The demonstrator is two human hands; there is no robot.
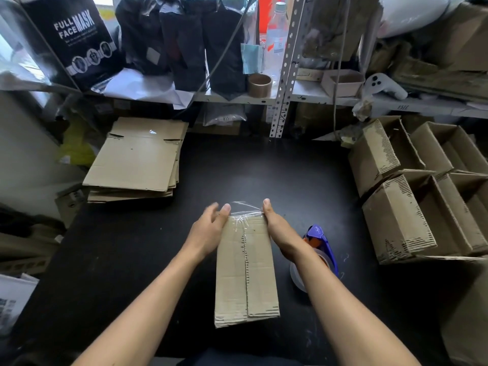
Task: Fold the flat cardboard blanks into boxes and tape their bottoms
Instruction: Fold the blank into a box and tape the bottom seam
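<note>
A folded cardboard box (pixel 245 270) stands bottom-up on the black table (pixel 132 260) in front of me, its flap seam running away from me. Clear tape (pixel 244 208) covers the seam's far end and sticks out past the far edge. My left hand (pixel 208 228) lies against the box's far left corner, fingers straight, thumb on the tape edge. My right hand (pixel 274 225) lies along the far right side, thumb at the tape's right end. A blue tape dispenser (pixel 320 244) lies on the table just right of my right wrist.
A stack of flat cardboard blanks (pixel 137 157) lies at the table's far left. Several finished open boxes (pixel 412 186) are piled along the right. A shelf (pixel 237 97) with bags, a bottle and a brown tape roll (pixel 259 85) runs behind the table.
</note>
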